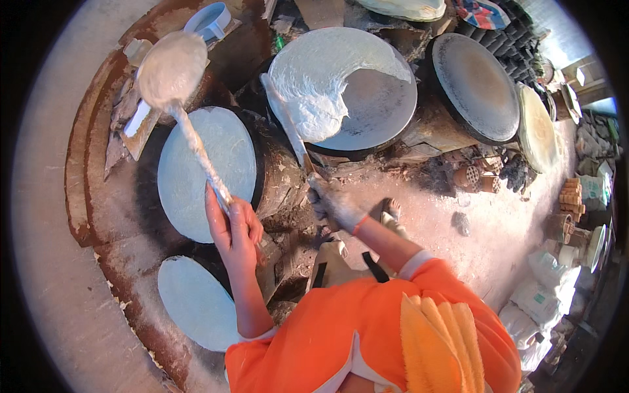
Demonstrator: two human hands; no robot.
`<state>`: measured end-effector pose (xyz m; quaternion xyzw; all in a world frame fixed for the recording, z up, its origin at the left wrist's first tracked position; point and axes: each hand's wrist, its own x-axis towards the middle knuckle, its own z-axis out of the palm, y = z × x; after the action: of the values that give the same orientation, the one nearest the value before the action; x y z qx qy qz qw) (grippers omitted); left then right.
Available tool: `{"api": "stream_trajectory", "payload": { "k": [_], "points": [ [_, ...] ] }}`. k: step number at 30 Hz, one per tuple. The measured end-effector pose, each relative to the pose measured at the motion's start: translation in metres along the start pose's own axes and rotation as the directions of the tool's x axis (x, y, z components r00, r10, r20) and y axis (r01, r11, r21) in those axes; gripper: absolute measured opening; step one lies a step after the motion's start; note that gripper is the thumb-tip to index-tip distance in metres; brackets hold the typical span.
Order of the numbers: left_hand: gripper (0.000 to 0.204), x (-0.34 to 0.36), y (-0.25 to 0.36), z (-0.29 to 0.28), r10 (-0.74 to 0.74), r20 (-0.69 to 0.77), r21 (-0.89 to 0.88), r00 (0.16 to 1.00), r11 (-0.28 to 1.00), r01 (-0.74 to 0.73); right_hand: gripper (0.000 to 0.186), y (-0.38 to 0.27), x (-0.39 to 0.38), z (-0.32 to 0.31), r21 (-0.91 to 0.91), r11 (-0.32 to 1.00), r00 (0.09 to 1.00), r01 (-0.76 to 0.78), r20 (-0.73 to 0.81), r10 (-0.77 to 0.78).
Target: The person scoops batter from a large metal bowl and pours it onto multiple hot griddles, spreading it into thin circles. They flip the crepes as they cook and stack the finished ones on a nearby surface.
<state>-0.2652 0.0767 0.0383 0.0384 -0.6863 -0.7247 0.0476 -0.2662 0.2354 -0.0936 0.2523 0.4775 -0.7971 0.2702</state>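
My left hand (234, 228) is closed around the handle of a long ladle (171, 71), whose round bowl is coated in pale batter and hangs past the left griddle. In my right hand (335, 204) is a long wooden spreading stick (286, 118), its far part lying along the left edge of a round griddle (380, 114). Thick white batter (314, 72) covers the griddle's far and left side in a curved sweep. Dark grey metal shows at its right and near side. A pale layer coats the left griddle (206, 173) and another one (196, 302) below it.
To the right stands a dark griddle (475, 88) with no batter on it, beside a stack of pale round sheets (538, 128). Perforated briquettes (466, 177) lie on the floor near it. White sacks (544, 295) are at the far right. A blue-white strainer-like pan (208, 21) sits upper left.
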Motion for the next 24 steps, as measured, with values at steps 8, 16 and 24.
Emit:
{"api": "stream_trajectory", "payload": {
  "k": [8, 16, 24],
  "points": [
    [0.066, -0.058, 0.006, -0.043, -0.191, -0.016, -0.172, 0.981, 0.967, 0.186, 0.041, 0.041, 0.029, 0.048, -0.017, 0.964, 0.946, 0.266, -0.187, -0.265],
    [0.064, -0.139, 0.013, -0.048, -0.212, -0.208, -0.021, 0.955, 0.977, 0.212, 0.033, 0.058, -0.011, -0.003, 0.090, 0.971, 0.942, 0.223, -0.275, -0.191],
    [0.063, -0.161, 0.030, -0.042, -0.213, -0.265, -0.017, 0.940, 0.976, 0.216, 0.033, 0.027, -0.041, -0.055, 0.300, 0.926, 0.972, 0.231, -0.114, -0.205]
  ]
}}
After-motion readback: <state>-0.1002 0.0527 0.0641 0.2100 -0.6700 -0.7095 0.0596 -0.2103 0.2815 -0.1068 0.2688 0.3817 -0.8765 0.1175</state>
